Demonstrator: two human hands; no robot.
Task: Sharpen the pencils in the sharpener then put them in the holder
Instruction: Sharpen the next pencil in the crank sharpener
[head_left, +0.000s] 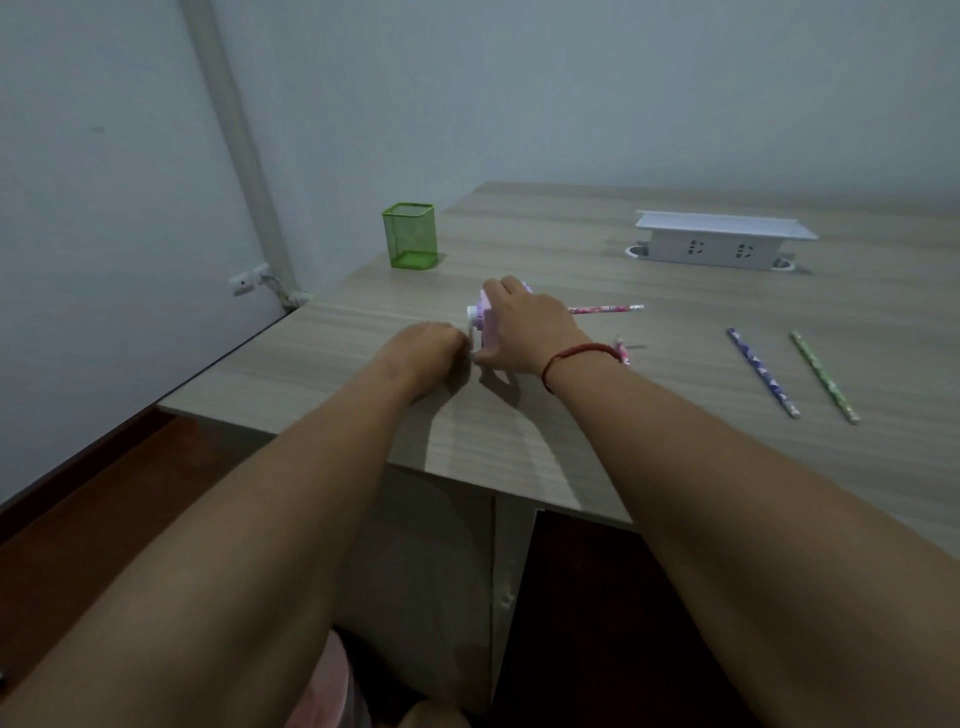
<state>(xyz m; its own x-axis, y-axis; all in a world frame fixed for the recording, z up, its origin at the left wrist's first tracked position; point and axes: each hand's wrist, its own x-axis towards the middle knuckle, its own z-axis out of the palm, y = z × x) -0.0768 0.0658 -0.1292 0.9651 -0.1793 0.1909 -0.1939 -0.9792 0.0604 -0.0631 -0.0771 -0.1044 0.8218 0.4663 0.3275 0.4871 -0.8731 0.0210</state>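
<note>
Head view: my right hand (524, 322) curls over the top of the sharpener (484, 312), pinning it down. My left hand (423, 345) curls at the crank (472, 335) on its left side, the grip itself hidden. A pink pencil (605, 309) juts from the sharpener's right. The sharpener looks like light plastic, likely to skid, so I press from above. The holder (410, 236) stands beyond the sharpener, to its left.

Sharpener (482, 312) mostly under right hand (524, 325); left hand (421, 347) grip apparently hidden.
</note>
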